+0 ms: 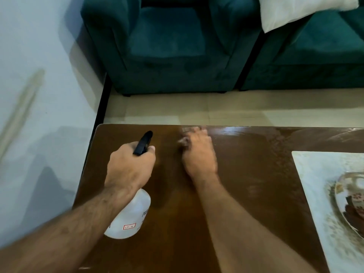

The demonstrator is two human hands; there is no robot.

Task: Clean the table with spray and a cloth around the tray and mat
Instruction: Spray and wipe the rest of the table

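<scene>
While left hand grips spray bottle | right hand presses blurred cloth on table

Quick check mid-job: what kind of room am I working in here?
Most likely a home living room. A low glossy wooden table stands before teal upholstered armchairs, one with a white cushion, on a pale tiled floor. The left hand grips a spray bottle.
</scene>
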